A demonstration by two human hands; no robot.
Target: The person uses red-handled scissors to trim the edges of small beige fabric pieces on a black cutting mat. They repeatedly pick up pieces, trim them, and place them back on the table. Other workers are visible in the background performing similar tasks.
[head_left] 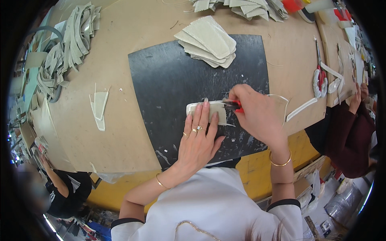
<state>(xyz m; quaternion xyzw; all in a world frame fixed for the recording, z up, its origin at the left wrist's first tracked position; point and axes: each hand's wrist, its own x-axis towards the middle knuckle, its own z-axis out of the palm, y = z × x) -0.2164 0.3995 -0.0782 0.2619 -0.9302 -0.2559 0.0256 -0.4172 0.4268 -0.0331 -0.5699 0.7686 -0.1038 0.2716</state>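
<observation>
Head view, items as we see them:

Left hand [197,144]: laid palm down, fingers [196,114] extended and slightly parted, closed round nothing; we find them flat on a beige fabric panel with a white edging [219,114].

Right hand [259,114]: fingers curled closed about a red-handled cutting tool with dark metal blades [231,105], its blades at the panel's upper right corner.

Panel: lying on a black rectangular mat with scuffed surface [161,80], under the left hand.

Mat: set on a tan bench [120,140], and carrying at its far edge one fanned stack of beige tapered fabric panels [207,40].

Bench, left: one small beige tapered piece with white edges [99,106]; farther off, a heap of long beige fabric strips [78,36].

Bench, right: one white-edged narrow strip [301,109]; beyond it, red-handled scissors with white-wrapped grips [319,82].

Bench, far edge: we count a further pile of beige fabric pieces [251,8].

Right margin: another person's maroon sleeve [345,136].
</observation>
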